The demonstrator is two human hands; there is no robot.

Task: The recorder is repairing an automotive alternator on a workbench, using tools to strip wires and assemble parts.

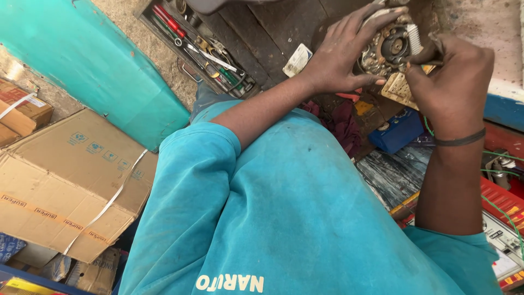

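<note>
Head view: round, grimy metal motor part (388, 49)

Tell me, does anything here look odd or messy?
The round metal part under both hands looks grimy and opened up, its inner pieces bared. Tools lie jumbled in the tray, and a dark red rag is crumpled on the bench. Nothing looks spilled.

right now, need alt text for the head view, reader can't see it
A person in a teal shirt grips a round metal motor part with the left hand while the right hand works at its edge. A tray of screwdrivers lies at upper left, a strapped cardboard box at left.
</note>
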